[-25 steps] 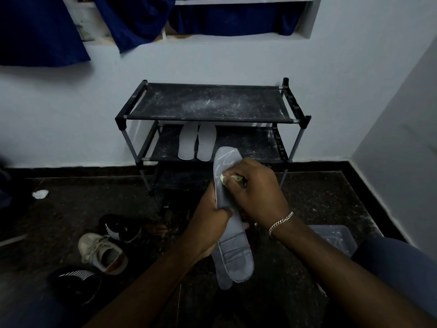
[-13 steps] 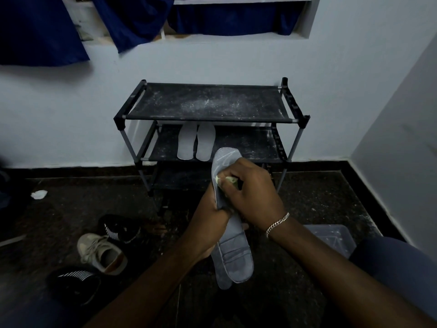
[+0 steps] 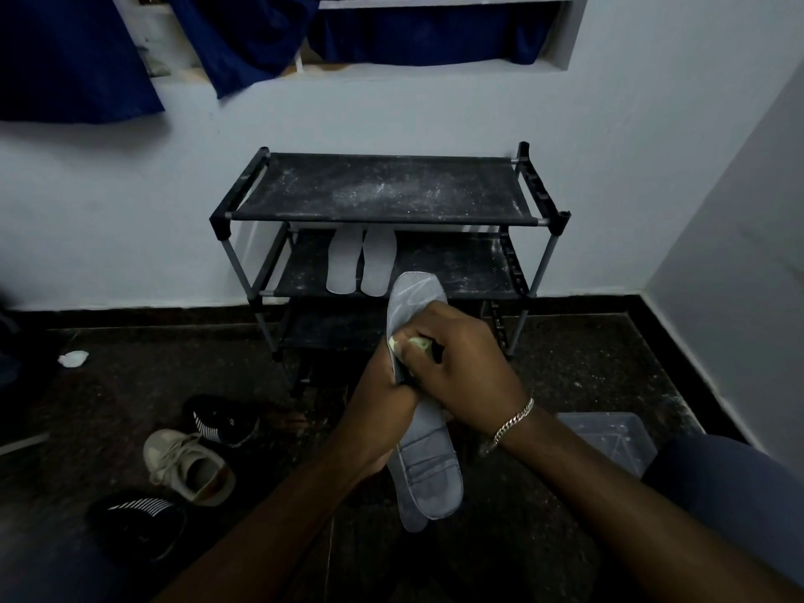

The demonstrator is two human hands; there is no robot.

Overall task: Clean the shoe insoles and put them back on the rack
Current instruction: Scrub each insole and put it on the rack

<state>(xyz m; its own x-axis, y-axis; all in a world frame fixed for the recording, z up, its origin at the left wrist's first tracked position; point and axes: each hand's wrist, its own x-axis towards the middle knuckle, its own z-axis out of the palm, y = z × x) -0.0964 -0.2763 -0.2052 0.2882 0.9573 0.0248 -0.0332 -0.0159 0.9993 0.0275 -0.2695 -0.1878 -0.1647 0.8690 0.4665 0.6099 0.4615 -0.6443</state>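
My left hand (image 3: 383,411) grips a pair of grey insoles (image 3: 428,467) stacked together, held upright by their middle in front of the rack. My right hand (image 3: 461,372) is curled round a small pale yellow-green sponge or cloth (image 3: 417,342) and presses it against the front insole's upper half. The black shoe rack (image 3: 391,219) stands against the white wall, its top shelf dusted with white powder. Two white insoles (image 3: 361,265) lie side by side on the middle shelf, left of centre.
On the dark floor at the left lie a beige sneaker (image 3: 189,465) and two black shoes (image 3: 222,417) with white stripes. A clear plastic tub (image 3: 609,437) sits at the right by my knee. A crumpled white scrap (image 3: 74,358) lies near the left wall.
My right hand with the sponge has slid slightly down and left along the insole. The left hand and the insoles have hardly moved.
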